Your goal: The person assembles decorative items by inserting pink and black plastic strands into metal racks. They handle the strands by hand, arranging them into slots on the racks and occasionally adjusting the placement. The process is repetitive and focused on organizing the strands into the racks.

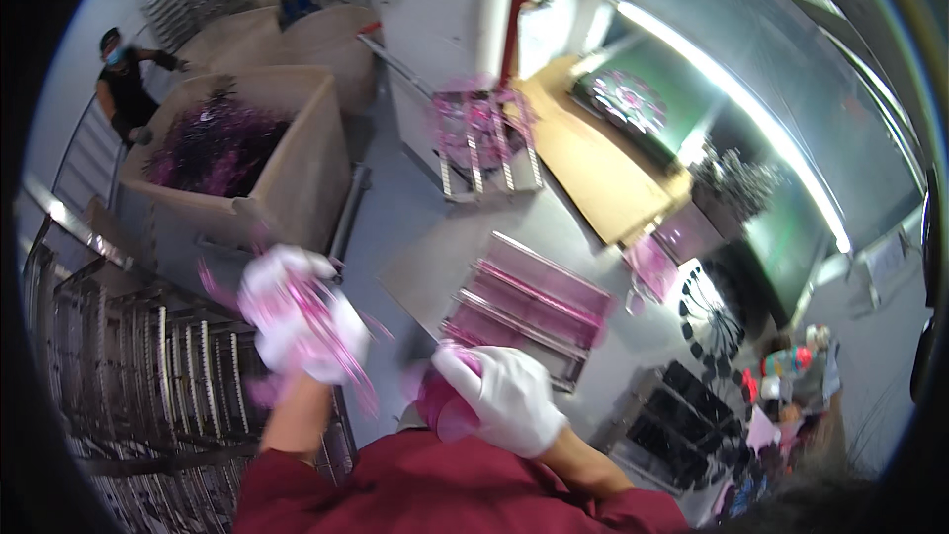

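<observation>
Pink strips (pixel 316 321) gripped in left hand (pixel 297 316) — right hand (pixel 509 396) just beside.

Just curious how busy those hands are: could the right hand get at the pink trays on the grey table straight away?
Probably not at once. The right hand is wrapped around a pink bundle, though the trays lie just beyond it with nothing between.

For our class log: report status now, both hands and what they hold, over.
Left hand gloved, shut on pink tinsel strands. Right hand gloved, shut on pink roll. Nothing between the hands.
</observation>
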Motion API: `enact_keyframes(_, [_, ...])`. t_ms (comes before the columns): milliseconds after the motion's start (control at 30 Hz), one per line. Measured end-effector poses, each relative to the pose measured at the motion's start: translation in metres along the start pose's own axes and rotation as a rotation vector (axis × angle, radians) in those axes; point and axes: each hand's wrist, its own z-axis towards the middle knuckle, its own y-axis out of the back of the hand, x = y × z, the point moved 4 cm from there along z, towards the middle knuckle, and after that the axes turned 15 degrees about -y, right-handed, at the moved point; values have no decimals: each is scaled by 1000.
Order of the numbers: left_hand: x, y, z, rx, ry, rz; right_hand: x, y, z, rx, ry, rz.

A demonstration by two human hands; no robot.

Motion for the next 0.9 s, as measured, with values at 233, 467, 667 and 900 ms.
enact_keyframes(233, [72,60,94,862,464,1559,-70,-49,-57,76,-414,230])
enact_keyframes(467, [-21,-137,-141,1221,802,-350,-66,-40,-60,306,-496,-168])
enact_keyframes(667, [-7,-186,-146,1295,966,-414,-63,35,-69,71,-129,-313])
enact_keyframes(900, [-27,-233,-207,1207,1059,-526,-115,55,-123,19,-292,-38])
